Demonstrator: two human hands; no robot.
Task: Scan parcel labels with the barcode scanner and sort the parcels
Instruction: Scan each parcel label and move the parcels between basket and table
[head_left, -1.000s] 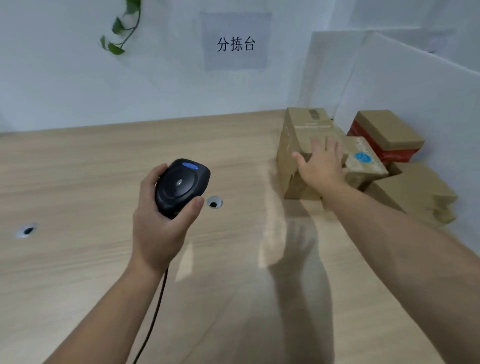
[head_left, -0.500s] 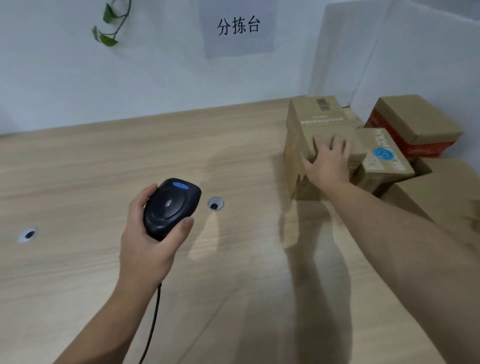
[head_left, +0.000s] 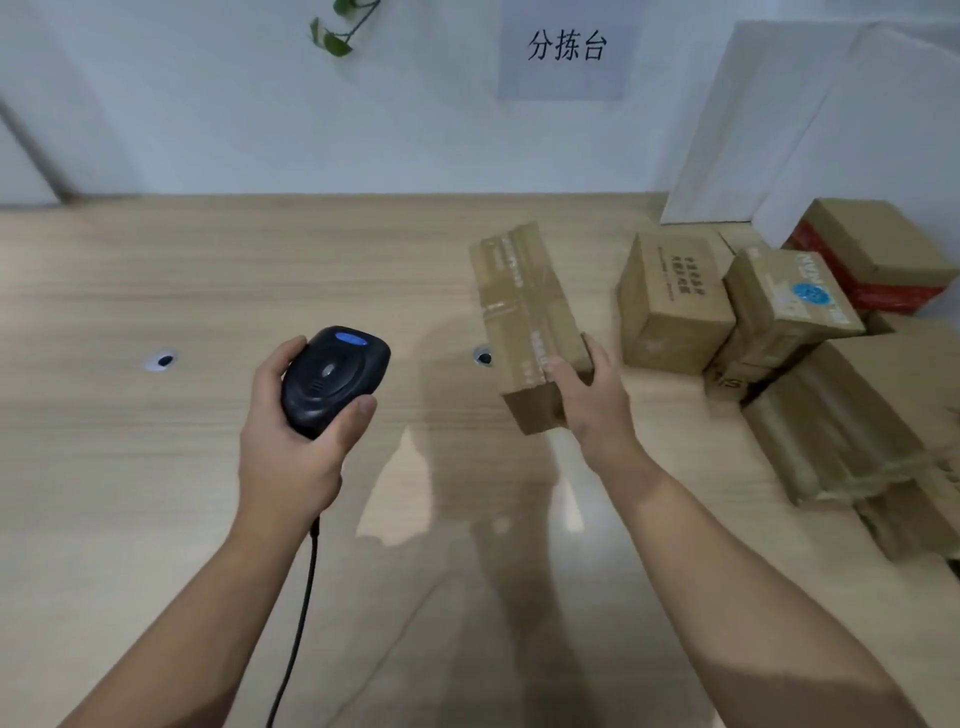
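We grip the black handheld barcode scanner (head_left: 335, 379) in our left hand (head_left: 291, 441), fingers and thumb curled round its body. Its blue-buttoned top faces us, and its black cable (head_left: 304, 587) trails down toward us. Our right hand (head_left: 592, 402) holds the long brown taped cardboard parcel (head_left: 524, 312) by its near right corner, thumb on top and fingers wrapped beneath. The parcel is over the middle of the light wooden tabletop (head_left: 156, 493), to the right of the scanner and apart from the stack of brown cardboard boxes (head_left: 675, 306) at the far right. We cannot tell whether its far end touches the table.

The step in hand looks to be presenting the label to the scanner. No barcode shows on the face toward us, so we should probably turn the parcel until the label comes up. Then we tilt the scanner's window squarely at it, keep both steady, and keep our thumb off the code.

Half a second ago our right hand lay on the parcel, which was still at the stack. Now the parcel is drawn out toward the table's middle, while the left hand holds the scanner much as before.
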